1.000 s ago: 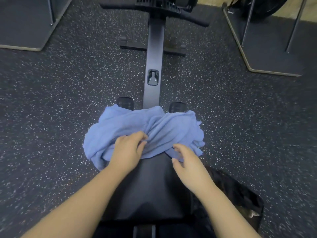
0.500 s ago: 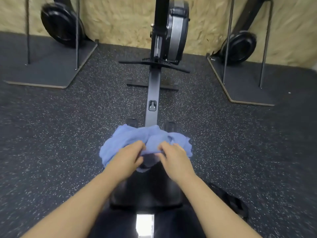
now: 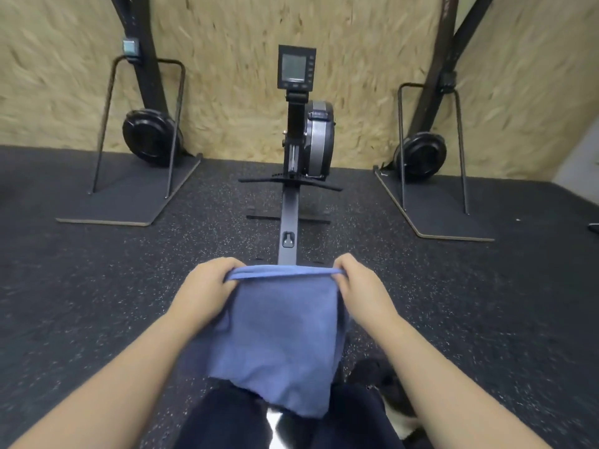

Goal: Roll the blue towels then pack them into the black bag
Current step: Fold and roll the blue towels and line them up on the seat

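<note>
Hands: left hand (image 3: 207, 285) and right hand (image 3: 356, 281) are each pinching a top corner.
Towel: one blue towel (image 3: 275, 338) is hanging down flat.
Room: bare floor (image 3: 97, 286) is lying on both sides.

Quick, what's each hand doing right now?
Left hand: grips the blue towel's top left corner.
Right hand: grips its top right corner.

Your hands, left (image 3: 207, 286) and right (image 3: 358, 285), hold the towel (image 3: 275, 338) by its top corners above your lap; the rower (image 3: 301, 137) stands ahead.
</note>
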A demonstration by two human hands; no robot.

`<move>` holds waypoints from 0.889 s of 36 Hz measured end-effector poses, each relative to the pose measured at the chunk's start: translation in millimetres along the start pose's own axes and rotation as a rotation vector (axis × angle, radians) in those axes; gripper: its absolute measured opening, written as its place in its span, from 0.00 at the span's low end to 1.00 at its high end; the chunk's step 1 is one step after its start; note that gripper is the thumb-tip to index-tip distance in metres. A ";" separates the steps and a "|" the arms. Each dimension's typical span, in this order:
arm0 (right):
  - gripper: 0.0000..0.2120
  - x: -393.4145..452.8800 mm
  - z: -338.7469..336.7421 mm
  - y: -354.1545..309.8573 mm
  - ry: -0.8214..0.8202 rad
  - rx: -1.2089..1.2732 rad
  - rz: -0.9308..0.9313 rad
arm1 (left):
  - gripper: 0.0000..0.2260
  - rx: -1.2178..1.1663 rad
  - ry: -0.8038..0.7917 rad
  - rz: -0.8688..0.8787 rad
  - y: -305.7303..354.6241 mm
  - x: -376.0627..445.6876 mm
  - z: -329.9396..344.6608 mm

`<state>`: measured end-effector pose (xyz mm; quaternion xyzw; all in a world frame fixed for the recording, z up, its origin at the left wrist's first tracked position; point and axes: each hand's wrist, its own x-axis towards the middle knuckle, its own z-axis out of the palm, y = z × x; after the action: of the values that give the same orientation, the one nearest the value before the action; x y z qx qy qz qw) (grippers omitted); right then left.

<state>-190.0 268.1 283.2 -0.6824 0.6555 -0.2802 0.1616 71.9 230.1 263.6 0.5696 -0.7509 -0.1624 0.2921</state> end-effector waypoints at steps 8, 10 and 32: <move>0.06 -40.1 -13.9 2.6 0.031 0.066 0.070 | 0.12 -0.002 0.042 0.037 9.4 -45.3 -23.0; 0.06 -47.7 -16.0 2.2 0.063 0.088 0.079 | 0.13 0.003 0.020 0.018 9.1 -52.7 -25.6; 0.13 -123.1 -65.5 -65.7 0.249 0.257 -0.105 | 0.10 -0.229 0.138 0.106 120.7 -123.5 -71.6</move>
<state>-174.0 404.8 352.6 -0.6494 0.5928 -0.4519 0.1506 47.0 389.8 357.5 0.5019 -0.7346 -0.1916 0.4144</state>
